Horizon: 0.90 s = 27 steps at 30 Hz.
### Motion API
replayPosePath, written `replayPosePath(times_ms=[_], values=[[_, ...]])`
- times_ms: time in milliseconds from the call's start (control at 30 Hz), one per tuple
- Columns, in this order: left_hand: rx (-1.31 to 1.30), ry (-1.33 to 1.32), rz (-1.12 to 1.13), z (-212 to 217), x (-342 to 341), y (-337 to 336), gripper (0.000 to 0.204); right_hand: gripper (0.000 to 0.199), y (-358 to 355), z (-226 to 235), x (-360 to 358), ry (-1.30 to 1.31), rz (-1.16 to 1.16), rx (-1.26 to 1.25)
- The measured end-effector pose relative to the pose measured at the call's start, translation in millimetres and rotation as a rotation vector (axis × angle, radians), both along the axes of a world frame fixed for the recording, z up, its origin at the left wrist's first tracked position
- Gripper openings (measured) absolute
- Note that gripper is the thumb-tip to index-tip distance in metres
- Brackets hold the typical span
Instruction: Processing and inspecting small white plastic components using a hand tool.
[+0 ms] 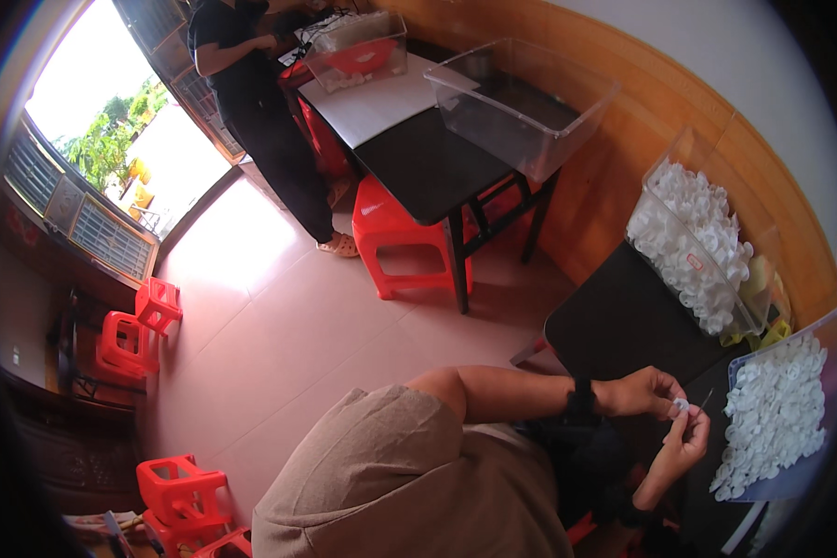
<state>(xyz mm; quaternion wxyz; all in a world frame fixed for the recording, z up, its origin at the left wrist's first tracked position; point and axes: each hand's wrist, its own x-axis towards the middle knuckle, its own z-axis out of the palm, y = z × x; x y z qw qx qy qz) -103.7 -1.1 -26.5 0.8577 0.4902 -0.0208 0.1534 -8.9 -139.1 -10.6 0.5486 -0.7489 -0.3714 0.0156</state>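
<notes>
My left hand [644, 391] comes in over the black table, thumb and fingers pinched on a small white round plastic piece [682, 405]. Close below, my right hand [679, 453] has its fingertips closed at the same piece, so both hands meet there. A thin, light, pointed sliver [708, 398] shows just beyond the right fingertips; whether it is held or lies on the table I cannot tell. Beside the right hand stands a bluish tray [817, 465] heaped with small white plastic pieces [774, 414].
A clear bin [665, 172] full of white pieces stands on the black table [614, 312] against the wall. Another black table [437, 163] carries a large clear bin [549, 139]. A person [251, 102] stands by it. Red stools [391, 228] are around the floor.
</notes>
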Motion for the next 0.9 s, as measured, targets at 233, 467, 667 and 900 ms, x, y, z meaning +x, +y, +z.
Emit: replayPosePath(times_ms=[233, 467, 667, 900], values=[[0.022, 0.001, 0.012, 2.1, -1.8, 1.1, 0.029, 0.007, 2.1, 0.3, 1.3, -0.022, 0.0, 0.018], [-0.013, -0.016, -0.003, 1.3, -2.2, -4.4, 0.029, 0.008, -0.3, -0.1, -0.2, -0.058, 0.011, 0.042], [-0.14, 0.03, -0.076, 12.6, -0.9, -3.7, 0.028, 0.009, -4.5, 12.0, -0.7, 0.033, -0.033, 0.015], [-0.319, 0.05, -0.021, 11.1, -4.9, 9.2, 0.026, 0.013, 21.3, 49.3, -6.7, 0.205, 0.118, 0.044]])
